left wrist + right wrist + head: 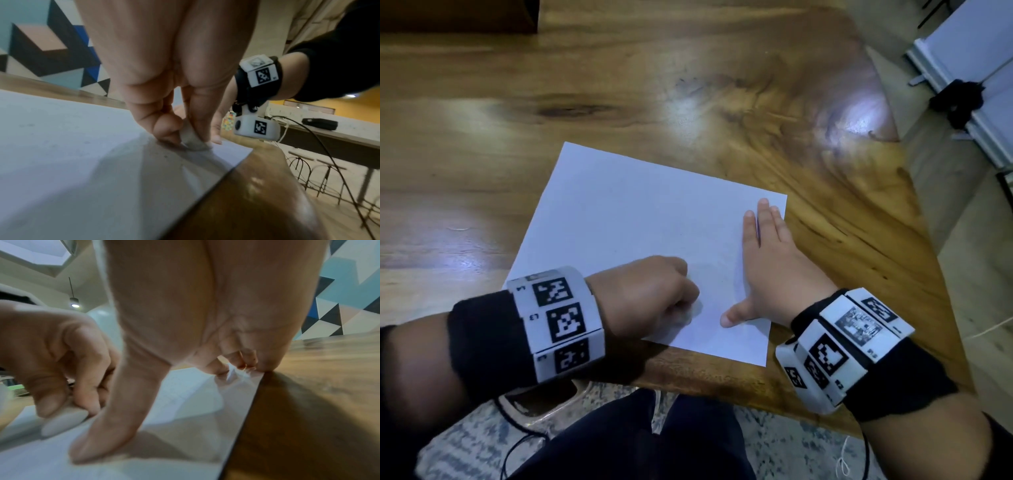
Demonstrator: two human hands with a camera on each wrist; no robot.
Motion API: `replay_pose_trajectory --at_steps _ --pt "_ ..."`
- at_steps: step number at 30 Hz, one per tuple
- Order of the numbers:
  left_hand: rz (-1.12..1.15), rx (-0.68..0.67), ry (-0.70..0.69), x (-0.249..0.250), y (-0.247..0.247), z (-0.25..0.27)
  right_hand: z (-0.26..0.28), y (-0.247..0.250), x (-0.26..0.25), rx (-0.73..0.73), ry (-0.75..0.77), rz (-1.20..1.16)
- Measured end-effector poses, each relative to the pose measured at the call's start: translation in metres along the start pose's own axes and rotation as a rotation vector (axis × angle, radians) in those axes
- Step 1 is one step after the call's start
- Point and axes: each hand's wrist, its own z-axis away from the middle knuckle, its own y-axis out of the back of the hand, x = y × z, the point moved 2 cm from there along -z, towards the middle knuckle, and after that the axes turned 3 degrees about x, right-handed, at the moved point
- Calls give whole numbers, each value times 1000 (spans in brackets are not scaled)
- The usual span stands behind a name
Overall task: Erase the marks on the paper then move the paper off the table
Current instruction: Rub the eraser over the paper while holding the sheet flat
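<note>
A white sheet of paper lies on the wooden table near its front edge. My left hand grips a small white eraser and presses its grey, worn end onto the paper's near part. The eraser also shows under the left fingers in the right wrist view. My right hand lies flat on the paper's right side, fingers straight and thumb spread out. Any marks on the sheet are too faint to make out.
The table's rounded right edge drops to a pale floor. A white frame with a black clamp stands at the far right. My dark-trousered legs and a cable lie below the front edge.
</note>
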Motion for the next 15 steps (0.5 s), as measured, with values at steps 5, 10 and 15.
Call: replay_pose_trajectory --at_steps 5,10,15 --pt "-8 110 111 -13 24 -18 0 -1 6 17 24 -122" --pt "-58 272 18 -17 36 -22 -3 0 15 30 41 -211" --pt "110 217 143 -25 20 -16 -3 -3 26 91 50 -257"
